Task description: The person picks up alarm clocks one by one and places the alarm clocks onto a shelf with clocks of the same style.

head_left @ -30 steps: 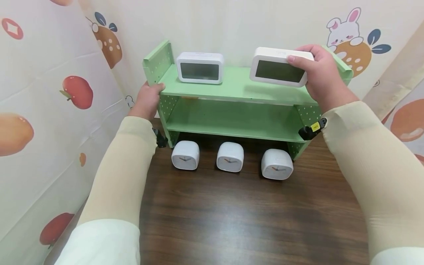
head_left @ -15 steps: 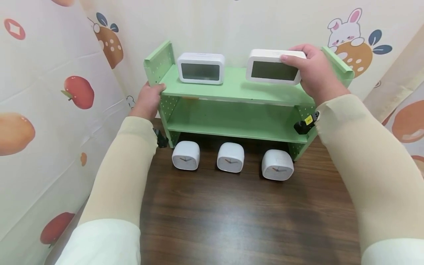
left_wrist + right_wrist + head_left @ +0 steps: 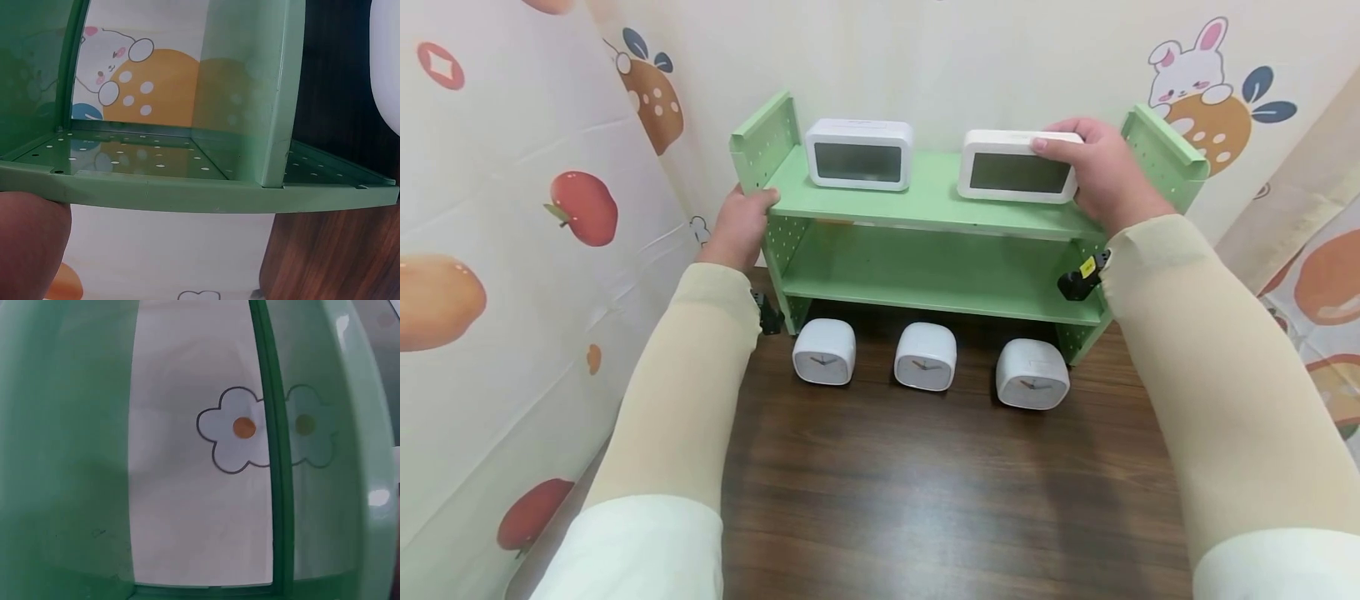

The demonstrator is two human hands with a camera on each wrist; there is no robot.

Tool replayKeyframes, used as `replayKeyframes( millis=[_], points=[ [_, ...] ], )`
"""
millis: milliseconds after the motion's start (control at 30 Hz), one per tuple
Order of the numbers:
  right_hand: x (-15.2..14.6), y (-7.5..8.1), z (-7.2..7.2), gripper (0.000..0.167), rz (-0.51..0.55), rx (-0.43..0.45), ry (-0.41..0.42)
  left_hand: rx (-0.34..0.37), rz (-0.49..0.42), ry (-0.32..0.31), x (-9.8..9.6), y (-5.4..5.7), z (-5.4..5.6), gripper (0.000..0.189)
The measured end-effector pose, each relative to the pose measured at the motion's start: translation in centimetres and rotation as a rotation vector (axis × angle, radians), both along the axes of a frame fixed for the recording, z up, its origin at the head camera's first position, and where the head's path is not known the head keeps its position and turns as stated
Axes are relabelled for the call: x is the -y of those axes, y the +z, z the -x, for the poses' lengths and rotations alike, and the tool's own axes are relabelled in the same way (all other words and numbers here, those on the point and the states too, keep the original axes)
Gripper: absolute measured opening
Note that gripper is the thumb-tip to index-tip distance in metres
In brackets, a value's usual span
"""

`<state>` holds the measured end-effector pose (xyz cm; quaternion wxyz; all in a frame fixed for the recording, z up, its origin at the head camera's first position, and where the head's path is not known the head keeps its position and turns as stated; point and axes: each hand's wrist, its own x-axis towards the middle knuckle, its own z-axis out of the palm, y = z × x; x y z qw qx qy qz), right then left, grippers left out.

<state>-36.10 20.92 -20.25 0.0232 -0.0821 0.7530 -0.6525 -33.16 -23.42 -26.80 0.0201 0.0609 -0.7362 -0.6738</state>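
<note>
A green two-tier shelf rack [image 3: 917, 271] stands against the wall. My left hand [image 3: 739, 229] grips the left side panel near the top board's front corner. In the left wrist view, part of that hand [image 3: 31, 240] lies against the panel's edge. My right hand [image 3: 1108, 179] holds the right end of a white digital clock [image 3: 1018, 173], thumb across its front; the clock's base appears to touch the top board. Another white digital clock [image 3: 858, 162] stands on the board's left part. Only the rack's green boards [image 3: 62, 456] and the wall behind show in the right wrist view.
Three small white analogue clocks, the left one [image 3: 824, 352], the middle one [image 3: 926, 357] and the right one [image 3: 1032, 374], stand on the dark wooden floor [image 3: 940, 483] before the rack. A patterned curtain [image 3: 512, 292] closes off the left side.
My right hand has moved left and down with the digital clock, which hung tilted above the top board and is now level at it. The left hand keeps its grip on the rack.
</note>
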Motion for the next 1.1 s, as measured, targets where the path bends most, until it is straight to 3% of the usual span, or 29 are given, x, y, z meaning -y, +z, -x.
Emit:
replayKeyframes(
  millis=[300, 833, 1100],
  points=[
    [0.3, -0.3, 0.0, 0.036, 0.105, 0.027, 0.035, -0.006, 0.017, -0.003, 0.2, 0.4, 0.0, 0.055],
    [-0.4, -0.6, 0.5, 0.032, 0.147, 0.051, 0.045, 0.011, 0.003, -0.016, -0.1, 0.2, -0.2, 0.056],
    [-0.8, -0.7, 1.0, 0.020, 0.176, 0.061, 0.068, 0.020, 0.003, -0.011, 0.0, 0.2, -0.3, 0.056]
  ],
)
